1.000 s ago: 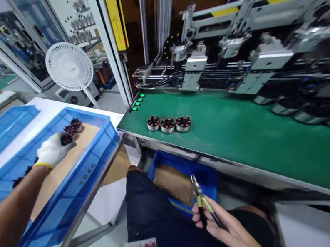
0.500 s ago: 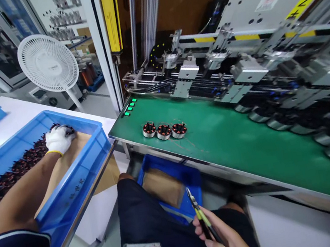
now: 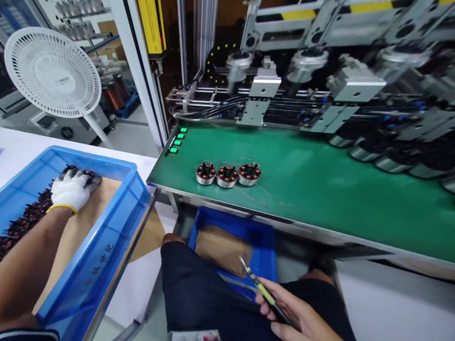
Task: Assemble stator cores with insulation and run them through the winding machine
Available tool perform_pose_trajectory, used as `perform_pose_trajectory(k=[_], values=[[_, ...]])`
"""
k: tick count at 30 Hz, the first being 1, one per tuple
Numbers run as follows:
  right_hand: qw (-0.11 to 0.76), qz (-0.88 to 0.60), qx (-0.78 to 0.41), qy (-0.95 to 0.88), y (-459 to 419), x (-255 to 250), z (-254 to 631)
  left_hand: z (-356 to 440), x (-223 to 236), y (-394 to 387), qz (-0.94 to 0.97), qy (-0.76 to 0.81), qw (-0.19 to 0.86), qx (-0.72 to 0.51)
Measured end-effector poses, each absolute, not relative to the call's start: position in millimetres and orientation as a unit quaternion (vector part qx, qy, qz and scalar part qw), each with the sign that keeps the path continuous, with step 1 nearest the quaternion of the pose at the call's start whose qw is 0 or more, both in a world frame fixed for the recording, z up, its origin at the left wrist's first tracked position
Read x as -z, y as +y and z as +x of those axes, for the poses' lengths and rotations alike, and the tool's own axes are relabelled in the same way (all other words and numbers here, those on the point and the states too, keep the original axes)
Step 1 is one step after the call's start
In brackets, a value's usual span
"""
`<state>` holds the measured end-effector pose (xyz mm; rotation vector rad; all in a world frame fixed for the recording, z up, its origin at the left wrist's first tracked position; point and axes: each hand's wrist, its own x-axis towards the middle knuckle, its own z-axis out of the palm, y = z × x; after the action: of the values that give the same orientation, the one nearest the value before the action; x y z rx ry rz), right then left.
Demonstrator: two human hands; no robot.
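Observation:
My left hand [image 3: 74, 190], in a white knit glove, reaches into the blue tray [image 3: 121, 197]. Its fingers are curled over a dark motor stator [image 3: 91, 174] at the far end of the tray's row of stators [image 3: 14, 229]; the grip is partly hidden. In my bare right hand [image 3: 298, 318], above my lap, is a pair of cutting pliers [image 3: 265, 294] with black and yellow-green handles, jaws pointing up and away. Three stators [image 3: 227, 177] with copper windings stand side by side on the green bench top [image 3: 299, 182].
Machine fixtures [image 3: 265, 85] line the bench's far side, with several round metal-sided parts [image 3: 392, 165] at right. A smaller blue bin [image 3: 261, 240] holding brown cardboard sits below the bench edge. A white fan [image 3: 56, 74] stands behind the tray.
The view has shifted slightly. The pliers have turned and their handles now look closer together. My left hand stays at the same place in the tray. Arms on the machine have changed position.

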<state>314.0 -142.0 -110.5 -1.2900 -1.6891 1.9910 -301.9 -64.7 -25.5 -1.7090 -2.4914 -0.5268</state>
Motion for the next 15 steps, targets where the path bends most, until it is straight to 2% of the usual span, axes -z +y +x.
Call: perform_pose_trajectory(k=[5,9,13,15], values=[[0.085,-0.427,-0.677,-0.593,-141,109,308,-302,18,-63,-0.549,-0.820,0.048,0.155],[0.102,-0.413,-0.667,-0.612,-140,103,299,-289,7,-65,-0.557,-0.823,0.032,0.102],[0.144,-0.400,-0.651,-0.629,-143,97,298,-274,-46,-55,-0.534,-0.845,0.027,0.026],[0.157,-0.400,-0.648,-0.628,-145,97,300,-255,-82,-42,-0.487,-0.869,0.088,-0.026]])
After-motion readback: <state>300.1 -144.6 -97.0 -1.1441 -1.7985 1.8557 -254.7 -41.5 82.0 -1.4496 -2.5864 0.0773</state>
